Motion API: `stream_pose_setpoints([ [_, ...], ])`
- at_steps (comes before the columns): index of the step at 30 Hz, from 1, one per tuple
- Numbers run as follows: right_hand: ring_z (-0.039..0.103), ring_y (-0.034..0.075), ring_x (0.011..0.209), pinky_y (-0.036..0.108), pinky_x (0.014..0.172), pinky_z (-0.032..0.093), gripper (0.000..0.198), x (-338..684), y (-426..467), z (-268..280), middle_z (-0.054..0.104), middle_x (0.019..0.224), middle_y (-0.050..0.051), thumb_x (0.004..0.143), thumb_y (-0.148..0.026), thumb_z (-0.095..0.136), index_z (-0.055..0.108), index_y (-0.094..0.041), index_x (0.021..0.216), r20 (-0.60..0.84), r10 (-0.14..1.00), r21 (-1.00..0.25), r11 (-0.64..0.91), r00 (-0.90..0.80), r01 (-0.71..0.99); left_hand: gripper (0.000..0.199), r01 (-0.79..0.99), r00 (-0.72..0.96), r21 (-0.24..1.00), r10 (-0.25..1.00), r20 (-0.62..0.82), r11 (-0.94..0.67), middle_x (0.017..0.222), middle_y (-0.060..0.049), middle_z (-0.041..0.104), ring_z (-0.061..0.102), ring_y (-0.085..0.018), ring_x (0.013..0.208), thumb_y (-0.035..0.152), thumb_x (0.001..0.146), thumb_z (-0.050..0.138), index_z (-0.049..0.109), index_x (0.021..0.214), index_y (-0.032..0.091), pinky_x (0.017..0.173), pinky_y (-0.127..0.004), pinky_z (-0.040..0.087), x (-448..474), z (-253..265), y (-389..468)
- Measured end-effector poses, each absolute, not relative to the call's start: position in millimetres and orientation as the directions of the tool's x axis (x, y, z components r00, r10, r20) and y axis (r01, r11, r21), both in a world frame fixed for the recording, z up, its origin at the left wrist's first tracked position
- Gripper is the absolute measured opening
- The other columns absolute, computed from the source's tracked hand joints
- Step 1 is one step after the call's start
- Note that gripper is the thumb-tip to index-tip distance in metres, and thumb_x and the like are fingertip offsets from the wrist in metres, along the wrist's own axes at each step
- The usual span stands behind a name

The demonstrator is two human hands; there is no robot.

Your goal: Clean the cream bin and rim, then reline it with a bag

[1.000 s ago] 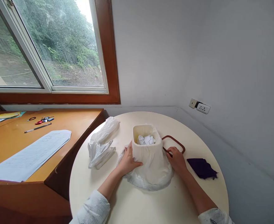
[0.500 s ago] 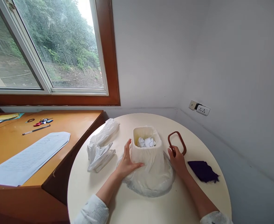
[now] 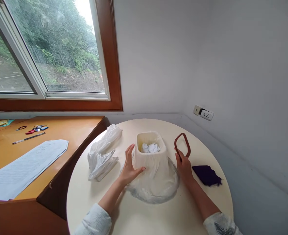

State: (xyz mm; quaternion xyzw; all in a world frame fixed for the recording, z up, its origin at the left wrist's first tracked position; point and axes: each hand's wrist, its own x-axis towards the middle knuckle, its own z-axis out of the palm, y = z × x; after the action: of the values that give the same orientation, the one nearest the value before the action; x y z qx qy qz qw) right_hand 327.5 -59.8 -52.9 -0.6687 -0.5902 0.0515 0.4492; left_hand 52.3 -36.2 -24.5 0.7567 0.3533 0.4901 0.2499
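Note:
A small white bin [image 3: 147,159] stands in the middle of the round table, covered by a thin translucent bag [image 3: 153,191] whose loose edge spreads over the tabletop. Crumpled white paper [image 3: 151,148] lies inside. My left hand [image 3: 130,168] is at the bin's left side, thumb and fingers spread; whether it touches the bag I cannot tell. To the right of the bin, my right hand [image 3: 184,167] grips the near side of a brown, rounded-square bin ring [image 3: 187,143], which is tilted up. A dark purple cloth [image 3: 207,175] lies on the table right of that hand.
A crumpled white plastic bag [image 3: 102,156] lies on the round table [image 3: 149,218] at the left. The wooden desk [image 3: 68,127] beside it holds papers [image 3: 33,166], a pen [image 3: 28,138] and keys [image 3: 37,129]. A wall with a socket [image 3: 207,114] stands behind.
My right hand has tipped the ring more upright. My left hand has shifted slightly, still spread beside the bin. The whole view has swung a little to the right.

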Motion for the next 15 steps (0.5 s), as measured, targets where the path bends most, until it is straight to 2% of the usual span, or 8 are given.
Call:
stream_pose_setpoints([
  [2,0.058,0.024,0.09,0.038,0.082,0.043,0.046,328.5,-59.1,-44.0,0.064,0.105,0.01,0.09,-0.042,0.027,0.053,-0.017,0.118,0.515,0.812,-0.627,0.137,0.276,0.767,0.076,0.272,0.179,0.71,0.759,0.626,-0.65,0.142,-0.012,0.022,0.017,-0.027,0.136,0.047,0.078,0.057,0.016,0.139,0.026,0.111,-0.049,0.016,51.7,-19.3,-34.5],
  [4,0.059,0.022,0.086,0.035,0.079,0.043,0.043,329.4,-57.1,-26.3,0.065,0.1,0.01,0.09,-0.04,0.026,0.056,-0.016,0.112,0.56,0.786,-0.601,0.169,0.261,0.781,0.061,0.27,0.023,0.703,0.734,0.679,-0.658,0.137,-0.011,0.031,0.024,-0.025,0.133,0.04,0.083,0.053,0.024,0.135,0.025,0.111,-0.046,0.018,52.0,-7.6,-31.3],
  [6,0.059,0.02,0.074,0.032,0.07,0.043,0.041,328.2,-54.1,-0.3,0.065,0.086,0.008,0.091,-0.037,0.024,0.056,-0.016,0.108,0.576,0.773,-0.601,0.177,0.268,0.78,0.046,0.277,-0.144,0.706,0.699,0.701,-0.651,0.127,-0.01,0.042,0.035,-0.022,0.126,0.035,0.084,0.052,0.036,0.126,0.024,0.109,-0.043,0.024,53.4,11.9,-27.3],
  [8,0.056,0.018,0.064,0.029,0.064,0.041,0.04,322.9,-50.4,30.3,0.062,0.074,0.005,0.092,-0.034,0.022,0.054,-0.016,0.109,0.592,0.767,-0.594,0.208,0.247,0.777,0.037,0.25,-0.232,0.717,0.679,0.696,-0.65,0.116,-0.009,0.049,0.048,-0.02,0.113,0.034,0.084,0.054,0.045,0.117,0.022,0.102,-0.039,0.036,55.5,37.9,-24.0],
  [11,0.054,0.016,0.063,0.028,0.063,0.04,0.036,306.3,-44.8,73.4,0.061,0.072,0.003,0.093,-0.032,0.025,0.055,-0.017,0.108,0.645,0.753,-0.529,0.316,0.13,0.788,0.031,0.192,-0.235,0.764,0.727,0.646,-0.616,0.091,-0.004,0.057,0.059,-0.016,0.087,0.035,0.082,0.055,0.053,0.11,0.02,0.084,-0.033,0.048,60.4,80.5,-22.8],
  [13,0.054,0.016,0.066,0.028,0.065,0.04,0.032,291.1,-41.6,93.9,0.063,0.078,0.005,0.092,-0.03,0.03,0.058,-0.017,0.101,0.741,0.668,-0.443,0.402,0.075,0.802,0.036,0.133,-0.141,0.807,0.795,0.59,-0.576,0.082,-0.002,0.059,0.061,-0.014,0.075,0.035,0.082,0.055,0.054,0.114,0.019,0.077,-0.031,0.051,65.2,104.6,-24.7],
  [15,0.051,0.015,0.061,0.028,0.066,0.039,0.026,275.1,-38.8,106.0,0.063,0.074,0.004,0.091,-0.028,0.036,0.06,-0.017,0.092,0.815,0.579,-0.334,0.488,-0.013,0.806,0.045,0.07,-0.084,0.832,0.828,0.554,-0.55,0.076,0.0,0.059,0.061,-0.013,0.066,0.037,0.082,0.055,0.05,0.123,0.018,0.072,-0.032,0.053,71.8,121.5,-27.7],
])
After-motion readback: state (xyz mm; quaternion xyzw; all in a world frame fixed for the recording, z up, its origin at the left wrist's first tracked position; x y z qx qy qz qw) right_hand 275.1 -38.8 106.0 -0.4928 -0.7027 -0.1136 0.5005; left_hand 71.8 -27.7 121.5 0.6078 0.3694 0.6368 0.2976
